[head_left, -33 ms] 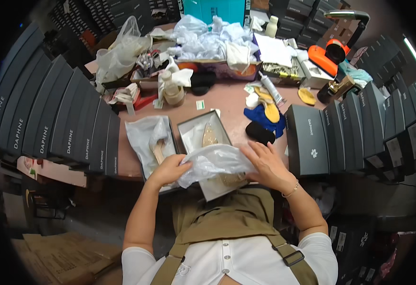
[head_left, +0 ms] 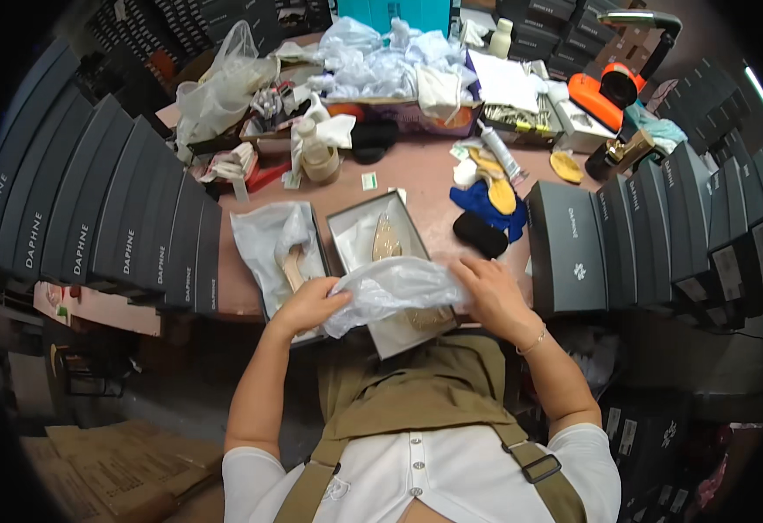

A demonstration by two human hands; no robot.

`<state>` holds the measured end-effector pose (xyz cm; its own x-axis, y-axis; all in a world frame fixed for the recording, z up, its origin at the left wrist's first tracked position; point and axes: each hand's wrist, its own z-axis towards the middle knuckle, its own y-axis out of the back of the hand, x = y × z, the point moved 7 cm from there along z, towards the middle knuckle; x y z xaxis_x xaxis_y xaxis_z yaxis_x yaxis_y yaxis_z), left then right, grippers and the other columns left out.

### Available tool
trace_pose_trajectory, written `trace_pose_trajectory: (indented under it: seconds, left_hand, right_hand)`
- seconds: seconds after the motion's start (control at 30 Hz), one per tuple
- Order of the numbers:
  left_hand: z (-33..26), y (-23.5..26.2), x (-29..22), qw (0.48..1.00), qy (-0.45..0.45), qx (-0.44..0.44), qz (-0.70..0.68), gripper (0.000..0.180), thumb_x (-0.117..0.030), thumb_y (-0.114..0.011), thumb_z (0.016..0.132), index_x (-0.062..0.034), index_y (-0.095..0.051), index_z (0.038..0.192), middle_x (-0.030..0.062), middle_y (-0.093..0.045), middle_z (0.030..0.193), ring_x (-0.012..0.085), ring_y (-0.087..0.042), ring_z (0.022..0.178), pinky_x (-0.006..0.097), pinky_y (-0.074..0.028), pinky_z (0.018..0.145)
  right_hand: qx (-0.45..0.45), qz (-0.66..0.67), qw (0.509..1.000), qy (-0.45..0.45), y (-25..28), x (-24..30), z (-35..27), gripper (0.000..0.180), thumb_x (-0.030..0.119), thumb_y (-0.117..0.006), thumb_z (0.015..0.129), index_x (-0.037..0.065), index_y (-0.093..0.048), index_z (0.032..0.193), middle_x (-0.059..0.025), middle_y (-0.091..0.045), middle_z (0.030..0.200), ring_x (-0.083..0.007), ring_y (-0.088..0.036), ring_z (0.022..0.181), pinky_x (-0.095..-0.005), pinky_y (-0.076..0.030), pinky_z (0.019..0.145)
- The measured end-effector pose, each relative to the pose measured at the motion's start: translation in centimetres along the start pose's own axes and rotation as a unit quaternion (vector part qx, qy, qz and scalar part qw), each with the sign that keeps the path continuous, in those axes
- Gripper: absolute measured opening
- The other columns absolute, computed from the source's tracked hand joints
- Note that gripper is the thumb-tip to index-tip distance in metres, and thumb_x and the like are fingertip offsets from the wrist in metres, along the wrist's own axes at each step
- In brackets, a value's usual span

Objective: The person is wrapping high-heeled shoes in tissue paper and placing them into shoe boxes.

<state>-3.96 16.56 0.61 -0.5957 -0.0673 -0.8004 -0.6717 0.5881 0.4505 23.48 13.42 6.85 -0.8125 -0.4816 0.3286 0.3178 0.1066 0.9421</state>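
Crumpled translucent wrap point(head_left: 395, 289), spread sideways, above open grey shoebox point(head_left: 388, 342)

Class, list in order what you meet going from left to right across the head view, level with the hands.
Left-hand row of dark boxes → left hand → crumpled white wrapping → right hand → right-hand row of dark boxes.

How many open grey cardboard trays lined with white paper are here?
2: a left tray by the bare left hand; a right tray partly behind a crinkled white sheet. Others may be hidden.
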Motion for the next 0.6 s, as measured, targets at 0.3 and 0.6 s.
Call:
trace_pose_trajectory:
  seconds: [0.3, 0.6]
  left_hand:
    - [-5.9, -0.1, 4.9, 0.998, 0.012, 0.019, -0.061, 0.044, -0.014, -0.073, 0.076, 0.0017, -0.057, 0.114, 0.0088, -0.064, 0.099, 0.0153, -0.058, 0.094, 0.029, -0.046, 0.084]
    - [-9.8, -0.4, 7.6, 0.939, 0.000, -0.225, -0.259, 0.045, 0.002, -0.064, 0.079, -0.0030, -0.056, 0.123, 0.0033, -0.060, 0.103, 0.0137, -0.056, 0.097, 0.025, -0.044, 0.088]
  right_hand:
    - [-0.079, 0.330, 0.923, -0.181, -3.5, -8.8, -1.3, 0.011, -0.001, -0.064, 0.070, -0.001, -0.061, 0.080, -0.0110, -0.062, 0.072, -0.0165, -0.059, 0.067, -0.0286, -0.048, 0.064]
    - [-0.059, 0.199, 0.959, -0.192, -4.5, -10.5, -1.1, 0.018, 0.009, -0.071, 0.069, -0.002, -0.062, 0.080, -0.0181, -0.064, 0.073, -0.0311, -0.064, 0.070, -0.0363, -0.048, 0.065]
